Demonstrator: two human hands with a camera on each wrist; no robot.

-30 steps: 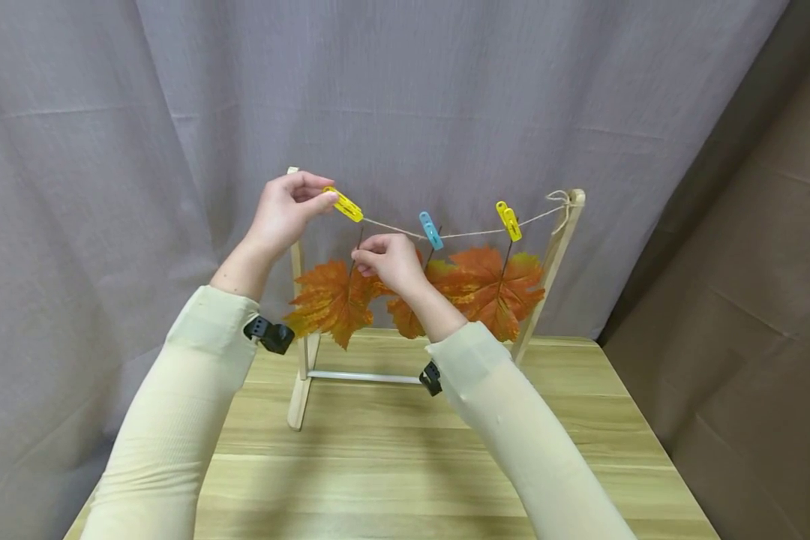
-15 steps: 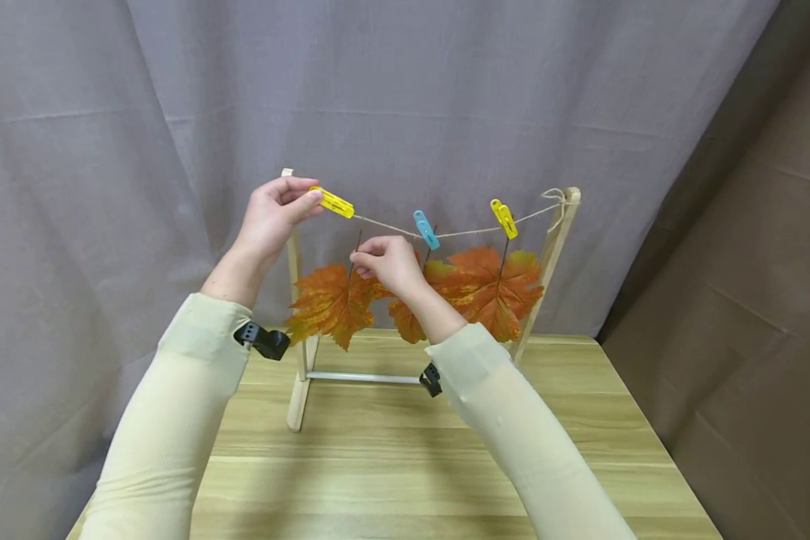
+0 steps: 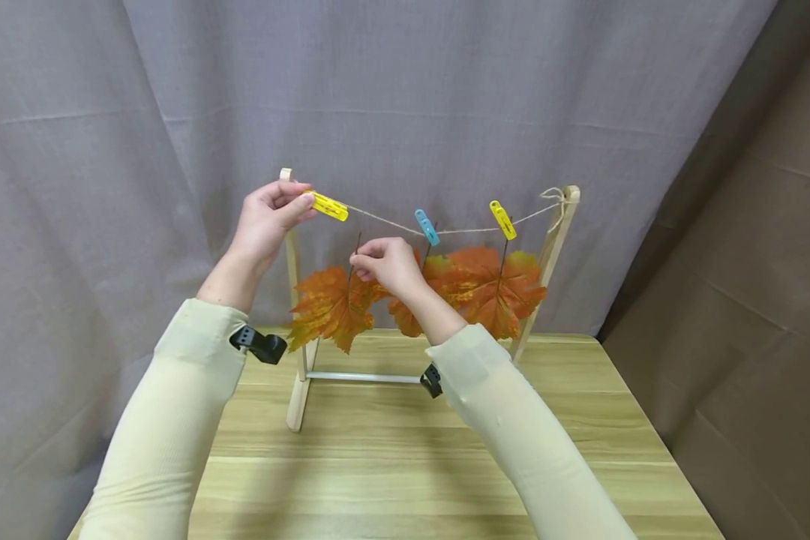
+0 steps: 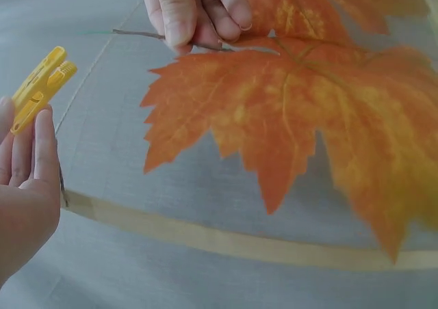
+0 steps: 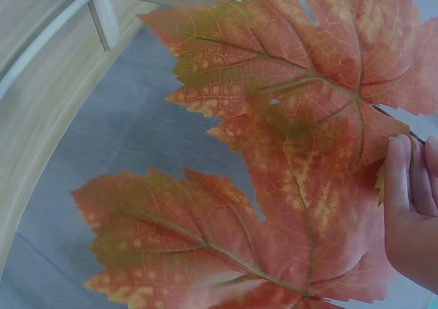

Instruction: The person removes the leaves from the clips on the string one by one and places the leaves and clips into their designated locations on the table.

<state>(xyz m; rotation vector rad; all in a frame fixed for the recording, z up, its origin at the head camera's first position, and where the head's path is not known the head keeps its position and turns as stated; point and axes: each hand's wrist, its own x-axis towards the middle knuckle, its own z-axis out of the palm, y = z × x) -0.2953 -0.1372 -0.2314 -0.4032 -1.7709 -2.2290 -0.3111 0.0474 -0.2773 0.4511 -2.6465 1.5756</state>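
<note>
My left hand pinches a yellow clothespin by its handle end, near the left part of the twine. In the left wrist view the clothespin appears beside the twine. The thumb and fingers of my right hand pinch the thin stem of an orange artificial maple leaf, which hangs below the line with the stem tip pointing up. Farther right, a blue clothespin holds a second leaf, partly hidden behind my right hand. Another yellow clothespin holds the rightmost leaf.
A wooden frame carries the twine between its left post and right post, where it is knotted. A white crossbar joins the base over the wooden table. Grey curtain hangs behind.
My left hand has shifted left and slightly down with the yellow clothespin, which now lies a little flatter. My right hand stays almost still on the leaf stem.
</note>
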